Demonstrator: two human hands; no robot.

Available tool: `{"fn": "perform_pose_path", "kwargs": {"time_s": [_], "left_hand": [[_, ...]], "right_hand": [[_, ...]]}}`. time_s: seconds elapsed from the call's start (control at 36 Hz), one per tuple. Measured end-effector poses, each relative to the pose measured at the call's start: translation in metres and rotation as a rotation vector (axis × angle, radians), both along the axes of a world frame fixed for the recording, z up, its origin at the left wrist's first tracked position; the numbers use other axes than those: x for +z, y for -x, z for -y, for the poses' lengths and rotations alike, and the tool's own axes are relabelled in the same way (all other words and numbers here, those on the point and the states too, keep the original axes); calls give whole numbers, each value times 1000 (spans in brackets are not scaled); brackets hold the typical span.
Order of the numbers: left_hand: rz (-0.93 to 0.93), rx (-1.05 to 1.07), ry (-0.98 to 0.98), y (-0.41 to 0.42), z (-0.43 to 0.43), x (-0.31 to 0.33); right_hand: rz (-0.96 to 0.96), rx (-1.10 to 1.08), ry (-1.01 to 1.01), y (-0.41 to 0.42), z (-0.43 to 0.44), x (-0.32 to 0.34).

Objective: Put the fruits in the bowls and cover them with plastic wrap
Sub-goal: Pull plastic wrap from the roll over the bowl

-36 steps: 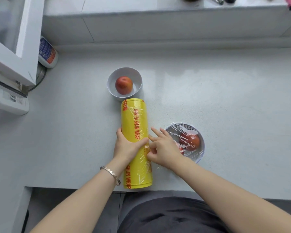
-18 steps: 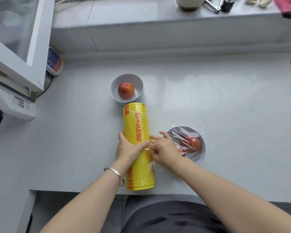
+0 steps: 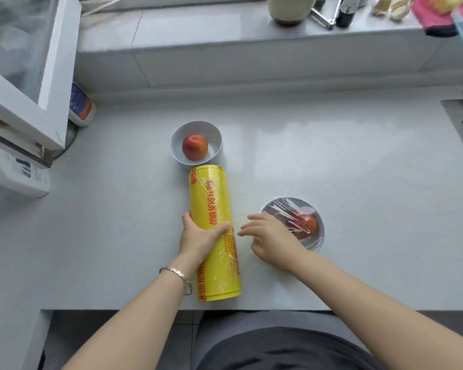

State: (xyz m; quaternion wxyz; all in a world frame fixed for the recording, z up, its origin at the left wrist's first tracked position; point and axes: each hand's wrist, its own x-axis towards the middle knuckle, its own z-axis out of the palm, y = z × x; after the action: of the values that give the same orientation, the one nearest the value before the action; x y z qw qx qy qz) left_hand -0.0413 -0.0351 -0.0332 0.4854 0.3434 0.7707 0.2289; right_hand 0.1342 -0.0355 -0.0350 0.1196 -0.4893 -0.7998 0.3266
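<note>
a yellow roll of plastic wrap (image 3: 210, 193) with red lettering lay lengthwise on the pale grey surface (image 3: 358, 169), its near end close to the surface's front edge. the left hand (image 3: 198, 237) gripped the roll around its middle, thumb over the top and fingers curled down its left side; a silver bracelet (image 3: 177, 272) sat on that wrist. the right hand (image 3: 271, 237) hung just right of the roll, not touching it, its fingers loosely spread and pointing toward the roll, holding nothing clearly. right of the roll and partly behind that hand stood a white bowl covered in clear film (image 3: 317, 244), with a red fruit (image 3: 306, 225) inside. just beyond the roll's far end stood an uncovered white bowl (image 3: 211, 132) holding a red-orange fruit (image 3: 195, 146). far left of the roll, a white bottle with a blue and orange label (image 3: 81, 106) lay by the wall.
</note>
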Motion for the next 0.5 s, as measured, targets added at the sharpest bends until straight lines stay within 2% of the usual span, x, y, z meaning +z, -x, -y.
{"fn": "perform_pose_path", "kwargs": {"time_s": [0.08, 0.31, 0.36, 0.44, 0.5], "left_hand": [[-10, -5, 1, -1, 0, -1], [-21, -5, 11, -1, 0, -2], [-19, -7, 11, -1, 0, -2], [-22, -13, 9, -2, -1, -1], [-25, -13, 5, -3, -1, -1]], "right_hand": [[19, -4, -38, 5, 4, 1], [-104, 81, -120, -5, 8, -1], [-137, 68, -44, -9, 12, 1], [-237, -86, 201, -15, 15, 15], [-230, -61, 245, -13, 15, 23]]}}
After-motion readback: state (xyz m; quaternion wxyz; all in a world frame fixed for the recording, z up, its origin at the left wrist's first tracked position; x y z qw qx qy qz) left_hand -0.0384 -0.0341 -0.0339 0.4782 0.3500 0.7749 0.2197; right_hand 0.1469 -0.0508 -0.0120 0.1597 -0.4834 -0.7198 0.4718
